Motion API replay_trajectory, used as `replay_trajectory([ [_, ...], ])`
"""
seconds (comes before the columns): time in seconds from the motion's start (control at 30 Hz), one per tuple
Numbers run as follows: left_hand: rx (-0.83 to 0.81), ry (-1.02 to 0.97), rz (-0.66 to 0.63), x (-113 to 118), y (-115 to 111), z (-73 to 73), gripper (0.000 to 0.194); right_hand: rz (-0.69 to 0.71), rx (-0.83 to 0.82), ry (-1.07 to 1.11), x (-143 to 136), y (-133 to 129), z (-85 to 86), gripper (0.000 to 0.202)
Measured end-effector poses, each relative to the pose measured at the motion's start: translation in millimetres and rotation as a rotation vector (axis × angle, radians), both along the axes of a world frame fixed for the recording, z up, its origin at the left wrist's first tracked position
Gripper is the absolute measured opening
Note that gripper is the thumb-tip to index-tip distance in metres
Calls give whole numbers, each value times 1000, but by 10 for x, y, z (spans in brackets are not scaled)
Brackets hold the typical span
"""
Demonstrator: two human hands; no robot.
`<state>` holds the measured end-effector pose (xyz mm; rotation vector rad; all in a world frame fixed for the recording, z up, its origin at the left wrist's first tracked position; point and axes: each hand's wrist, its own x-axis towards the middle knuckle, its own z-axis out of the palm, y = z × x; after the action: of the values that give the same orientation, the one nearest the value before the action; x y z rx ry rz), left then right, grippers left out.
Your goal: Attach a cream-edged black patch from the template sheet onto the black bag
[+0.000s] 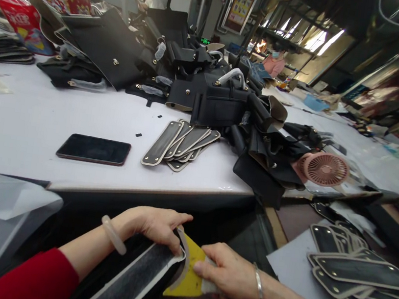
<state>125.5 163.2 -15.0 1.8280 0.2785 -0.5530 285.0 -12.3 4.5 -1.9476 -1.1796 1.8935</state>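
Note:
Low in the head view, my left hand (pixel 158 228) grips the end of a long dark leather strip (pixel 125 277) with a pale border, its thumb on the upper face. My right hand (pixel 228 272) is closed on a flat yellow scraper (pixel 187 271), thumb on top; the part inside the palm is hidden. The scraper's edge is against or just under the rounded end of the strip; I cannot tell whether they touch. The strip's near end runs out of the frame at the bottom.
Dark pale-edged pieces (pixel 185 145) lie fanned on the white table (pixel 21 119) beside a phone (pixel 93 149). More such pieces (pixel 364 271) are heaped at right. Black bags (pixel 225 98) and a pink fan (pixel 325 168) stand behind. Two people are in the background.

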Motion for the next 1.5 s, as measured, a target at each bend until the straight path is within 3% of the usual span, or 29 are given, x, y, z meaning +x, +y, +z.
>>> replay_trajectory([
  [0.37, -58, 11, 30, -17, -8, -71, 108, -21, -34, 26, -64, 8, -28, 20],
  [0.7, -59, 3, 55, -22, -7, -79, 113, -146, -136, 125, -181, -14, -108, 22],
  [1.07, -170, -15, 83, -37, -8, -134, 118, -206, -182, 137, -281, -43, -160, 51],
  [1.33, -163, -67, 115, -59, -22, -136, 116, -257, -99, 115, -425, -81, -245, 76],
  [1.5, -327, -101, 235, -84, -68, -253, 120, -282, -92, 154, -484, -55, -321, 83],
])
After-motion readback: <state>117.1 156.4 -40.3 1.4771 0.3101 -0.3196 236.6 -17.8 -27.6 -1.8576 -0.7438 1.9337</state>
